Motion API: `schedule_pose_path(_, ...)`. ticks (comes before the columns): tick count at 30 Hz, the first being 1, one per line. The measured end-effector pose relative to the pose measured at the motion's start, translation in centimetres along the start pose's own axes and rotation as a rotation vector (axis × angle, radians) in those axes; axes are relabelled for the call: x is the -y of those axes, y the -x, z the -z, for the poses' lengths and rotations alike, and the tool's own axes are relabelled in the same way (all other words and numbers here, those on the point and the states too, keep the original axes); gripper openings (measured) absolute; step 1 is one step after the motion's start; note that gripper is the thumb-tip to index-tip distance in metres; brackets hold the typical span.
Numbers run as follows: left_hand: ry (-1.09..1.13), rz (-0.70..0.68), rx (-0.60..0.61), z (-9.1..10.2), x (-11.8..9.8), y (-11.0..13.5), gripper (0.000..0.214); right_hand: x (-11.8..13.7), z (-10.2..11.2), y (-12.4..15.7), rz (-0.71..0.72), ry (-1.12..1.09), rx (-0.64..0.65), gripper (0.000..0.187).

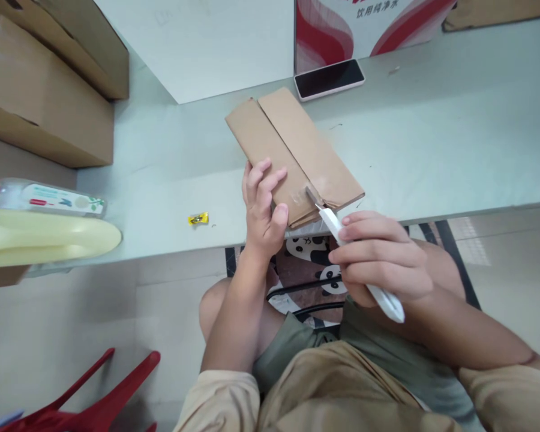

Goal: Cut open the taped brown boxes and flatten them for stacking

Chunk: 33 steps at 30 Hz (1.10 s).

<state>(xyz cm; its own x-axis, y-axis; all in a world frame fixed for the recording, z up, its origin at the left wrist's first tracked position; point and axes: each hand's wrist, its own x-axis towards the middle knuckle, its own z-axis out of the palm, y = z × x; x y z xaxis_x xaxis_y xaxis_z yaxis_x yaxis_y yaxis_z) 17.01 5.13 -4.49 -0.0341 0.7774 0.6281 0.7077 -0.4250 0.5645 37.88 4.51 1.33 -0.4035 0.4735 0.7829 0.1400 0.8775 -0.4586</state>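
A flat brown cardboard box [306, 141] lies slantwise at the table's front edge, with a seam down its middle and a shiny strip, apparently clear tape, near its close end. My left hand [265, 210] grips the box along its left side, fingers over the top face. In my right hand [384, 255] is a utility knife [330, 223] with a white handle. Its blade tip touches or hovers just above the box beside the seam; which of the two I cannot tell.
A phone [329, 79] lies behind the box, before a red-and-white carton [369, 30]. Cardboard boxes [49, 96], a plastic bottle [49, 197] and a pale yellow object [49, 237] are at left. A small yellow packet [198, 219] lies near the table edge.
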Motion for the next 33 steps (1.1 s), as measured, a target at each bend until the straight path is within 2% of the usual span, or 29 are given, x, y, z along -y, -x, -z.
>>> schedule_pose_path(1, 0.003, 0.000, 0.001, 0.0, 0.0, 0.0, 0.050, -0.1, -0.4, 0.1, 0.071, -0.033, -0.022, 0.024)
schedule_pose_path(3, 0.009, -0.002, 0.003, 0.1, -0.1, -0.1, 0.050, -0.5, -0.8, 0.1, 0.125, -0.075, -0.029, 0.025)
schedule_pose_path(6, 0.029, -0.006, 0.005, 0.2, -0.2, -0.2, 0.047, -0.8, -0.9, 0.0, 0.103, -0.072, 0.031, 0.028)
schedule_pose_path(10, 0.053, -0.005, -0.005, 0.1, -0.3, -0.3, 0.046, -0.6, -1.0, 0.0, 0.068, -0.103, 0.039, 0.022)
schedule_pose_path(17, 0.054, -0.017, 0.004, 0.1, 0.2, -0.1, 0.046, 0.6, -2.5, 0.2, -0.102, -0.144, -0.095, 0.023)
schedule_pose_path(23, 0.112, -0.039, -0.008, 0.0, 0.6, -0.1, 0.042, 0.7, -3.7, 0.6, -0.117, -0.096, -0.104, 0.023)
schedule_pose_path(28, 0.108, 0.005, -0.017, -0.2, 0.8, 0.2, 0.043, 0.6, -4.1, 0.8, -0.122, -0.103, -0.162, 0.022)
schedule_pose_path(33, 0.068, 0.006, -0.023, -0.3, 1.1, 0.3, 0.044, 1.0, -3.4, 0.9, -0.047, -0.102, -0.085, 0.019)
